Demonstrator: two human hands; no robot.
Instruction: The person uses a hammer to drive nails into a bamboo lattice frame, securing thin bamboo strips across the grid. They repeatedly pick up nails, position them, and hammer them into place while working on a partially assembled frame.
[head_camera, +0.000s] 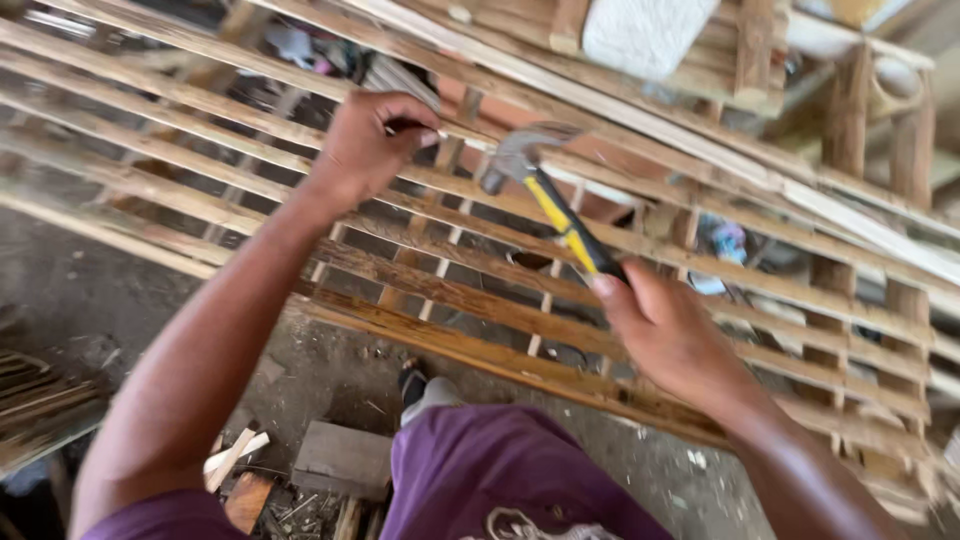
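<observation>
The head camera looks down on a slatted wooden frame (480, 290) made of long horizontal laths crossed by thinner uprights, lying propped at a slant over a dirt floor (90, 290). The left hand (372, 140) is pinched closed on a small thin object at the top of one lath, most likely a nail (440, 133), though it is too small and blurred to be sure; its tip rests against the wood. The right hand (668, 335) is wrapped tight round the black-and-yellow grip of a claw hammer (548, 195), whose steel head hangs just beside the left hand's fingertips, raised a little off the lath and not touching it. Judging from how things lie, most laths already sit across the uprights in even rows, so the frame looks largely assembled; whether each crossing is fastened cannot be told from here. The piece under the left hand appears not yet driven in, so that joint seems to be open work, and further crossings toward the right may remain. Below, the person's purple-clad knee (500, 470) shows, with wood offcuts (240, 460) and a flat grey block (345, 460) on the floor near it.
</observation>
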